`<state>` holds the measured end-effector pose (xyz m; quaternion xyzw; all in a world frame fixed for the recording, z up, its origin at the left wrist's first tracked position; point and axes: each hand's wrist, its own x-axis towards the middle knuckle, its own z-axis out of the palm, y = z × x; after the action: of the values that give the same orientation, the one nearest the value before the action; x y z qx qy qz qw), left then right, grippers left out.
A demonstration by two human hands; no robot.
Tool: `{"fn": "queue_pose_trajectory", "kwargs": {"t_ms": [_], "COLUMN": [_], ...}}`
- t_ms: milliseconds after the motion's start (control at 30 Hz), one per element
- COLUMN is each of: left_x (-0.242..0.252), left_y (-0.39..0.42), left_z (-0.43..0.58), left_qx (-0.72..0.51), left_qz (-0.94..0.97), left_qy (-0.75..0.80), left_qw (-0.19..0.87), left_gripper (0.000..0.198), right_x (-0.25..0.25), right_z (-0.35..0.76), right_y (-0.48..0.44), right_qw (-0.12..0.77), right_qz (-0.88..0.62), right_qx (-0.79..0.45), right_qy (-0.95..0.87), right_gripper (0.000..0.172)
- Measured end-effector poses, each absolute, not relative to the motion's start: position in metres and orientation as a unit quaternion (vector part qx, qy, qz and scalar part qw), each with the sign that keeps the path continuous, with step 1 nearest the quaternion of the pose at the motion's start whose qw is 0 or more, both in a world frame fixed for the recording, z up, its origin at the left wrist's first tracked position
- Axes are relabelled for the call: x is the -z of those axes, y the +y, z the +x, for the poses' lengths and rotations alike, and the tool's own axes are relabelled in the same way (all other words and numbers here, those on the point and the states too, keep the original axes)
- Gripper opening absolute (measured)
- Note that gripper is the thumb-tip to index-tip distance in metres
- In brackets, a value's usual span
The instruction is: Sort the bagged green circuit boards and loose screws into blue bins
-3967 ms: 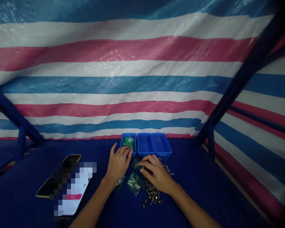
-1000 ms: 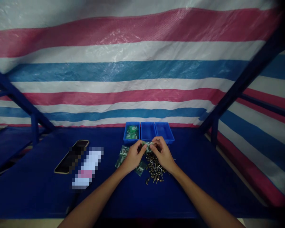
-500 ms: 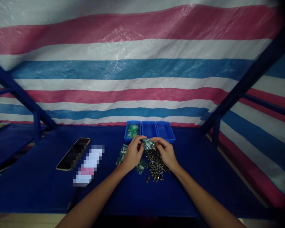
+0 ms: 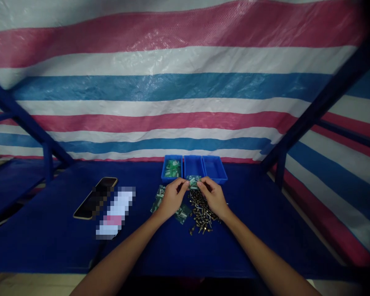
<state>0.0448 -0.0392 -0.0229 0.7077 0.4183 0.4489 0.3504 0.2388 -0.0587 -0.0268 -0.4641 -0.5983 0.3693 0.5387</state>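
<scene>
Between my two hands is a small clear plastic bag (image 4: 193,181) with pale and green contents too small to name. My left hand (image 4: 173,195) pinches its left edge between thumb and fingers. On the other side, my right hand (image 4: 213,195) grips the right edge the same way. Below the bag lies a loose pile of small brass-coloured metal parts with thin shafts (image 4: 202,213), partly covered by my right hand. More little plastic bags (image 4: 181,213) lie beside and under my left hand.
Three blue bins stand in a row behind my hands. The left bin (image 4: 164,174) holds similar bags; the middle bin (image 4: 193,164) and right bin (image 4: 215,166) show bare insides. A phone (image 4: 94,199) and a blurred pale item (image 4: 115,213) lie left on the blue table (image 4: 49,242).
The bag stays in both hands, but its face has turned and my thumbs now press on its near side. The view has shifted slightly; the pile and bins look the same.
</scene>
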Motion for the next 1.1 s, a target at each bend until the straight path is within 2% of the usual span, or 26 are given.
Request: {"fn": "queue_pose_trajectory", "kwargs": {"t_ms": [67, 133, 267, 433, 567, 667, 800, 933, 1100], "left_x": [0.026, 0.028, 0.027, 0.02, 0.016, 0.014, 0.017, 0.024, 0.025], "left_y": [-0.039, -0.038, -0.04, -0.041, -0.041, -0.041, -0.04, -0.04, -0.042], "left_z": [0.045, 0.044, 0.044, 0.043, 0.043, 0.042, 0.043, 0.044, 0.046], "left_qx": [-0.452, -0.46, -0.468, -0.466, -0.472, -0.478, -0.47, -0.439, -0.426], "left_qz": [0.703, 0.705, 0.73, 0.76, 0.748, 0.739, 0.731, 0.72, 0.729], "left_qy": [0.414, 0.407, 0.382, 0.359, 0.38, 0.395, 0.402, 0.418, 0.423], "left_qw": [0.36, 0.355, 0.319, 0.276, 0.271, 0.264, 0.289, 0.338, 0.328], "left_gripper": [0.027, 0.031, 0.042, 0.032, 0.019, 0.017, 0.019, 0.026, 0.026], "right_x": [0.027, 0.026, 0.024, 0.023, 0.024, 0.026, 0.023, 0.022, 0.025], "right_z": [0.24, 0.239, 0.238, 0.242, 0.243, 0.24, 0.238, 0.239, 0.242], "right_y": [-0.058, -0.056, -0.055, -0.056, -0.056, -0.056, -0.057, -0.057, -0.056], "right_qw": [0.54, 0.548, 0.576, 0.564, 0.546, 0.549, 0.549, 0.54, 0.521], "right_qz": [-0.462, -0.456, -0.434, -0.455, -0.455, -0.454, -0.466, -0.471, -0.47], "right_qx": [-0.375, -0.389, -0.421, -0.383, -0.389, -0.383, -0.326, -0.338, -0.34], "right_qy": [-0.595, -0.583, -0.55, -0.573, -0.585, -0.588, -0.612, -0.61, -0.626], "right_gripper": [0.029, 0.027, 0.043, 0.029, 0.031, 0.029, 0.026, 0.029, 0.032]}}
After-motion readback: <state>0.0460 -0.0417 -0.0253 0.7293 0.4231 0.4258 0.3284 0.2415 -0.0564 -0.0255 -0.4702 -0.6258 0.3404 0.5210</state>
